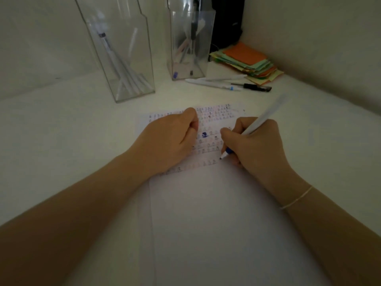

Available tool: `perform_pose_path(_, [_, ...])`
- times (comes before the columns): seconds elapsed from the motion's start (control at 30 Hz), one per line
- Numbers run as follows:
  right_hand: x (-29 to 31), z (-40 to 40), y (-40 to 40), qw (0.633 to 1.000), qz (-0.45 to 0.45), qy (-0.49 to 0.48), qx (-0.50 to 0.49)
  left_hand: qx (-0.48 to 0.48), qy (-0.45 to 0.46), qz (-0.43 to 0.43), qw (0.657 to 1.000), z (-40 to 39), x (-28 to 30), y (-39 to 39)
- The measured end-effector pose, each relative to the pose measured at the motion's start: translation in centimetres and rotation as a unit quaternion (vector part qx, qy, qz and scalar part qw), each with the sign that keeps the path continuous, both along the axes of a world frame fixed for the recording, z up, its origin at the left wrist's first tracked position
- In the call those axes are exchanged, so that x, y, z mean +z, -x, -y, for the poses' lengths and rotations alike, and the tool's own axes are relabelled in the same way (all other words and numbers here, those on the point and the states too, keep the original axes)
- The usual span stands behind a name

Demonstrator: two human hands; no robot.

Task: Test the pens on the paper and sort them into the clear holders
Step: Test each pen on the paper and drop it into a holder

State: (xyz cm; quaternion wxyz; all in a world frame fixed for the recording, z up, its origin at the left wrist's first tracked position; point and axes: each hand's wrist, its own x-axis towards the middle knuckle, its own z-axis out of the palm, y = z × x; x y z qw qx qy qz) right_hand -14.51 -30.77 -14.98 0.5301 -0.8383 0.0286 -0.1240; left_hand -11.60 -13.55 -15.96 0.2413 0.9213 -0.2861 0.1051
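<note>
At centre frame the right hand (255, 145) pinches a white pen (257, 124) in a writing grip, fingers closed round the barrel near its blue collar, tip touching or just above the paper (216, 213) at the end of a row of small test marks. The left hand (171, 139) lies curled on the upper part of the sheet, fingers folded under and seemingly holding nothing, pinning it flat. Two clear holders stand at the top of the frame: the left holder (123, 58) with several white pens, the right holder (190, 48) with a mixed few. Three loose pens (226, 84) lie just right of the right holder, beside a stack of coloured notes (247, 60). The likeliest slip is a misjudged result: the light is dim and many marks are faint, so a weak line could pass for a dead pen, or the new mark could be confused with its close neighbours. Fresh ink may smear under the right palm. If the left hand lifts, the sheet could slide under the stroke. Dropping the pen in carelessly may tip it into the wrong holder.
</note>
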Motion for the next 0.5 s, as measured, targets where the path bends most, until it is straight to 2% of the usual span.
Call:
perform_pose_path(0.17, [0.07,-0.22,0.21,1.0,-0.007,-0.02,0.013,0.008,0.002,0.006,1.0,-0.09,-0.21,-0.12])
perform_pose_path(0.5, [0.21,-0.3,0.35,1.0,-0.006,0.004,0.01,0.007,-0.006,-0.008,1.0,-0.04,-0.02,0.02])
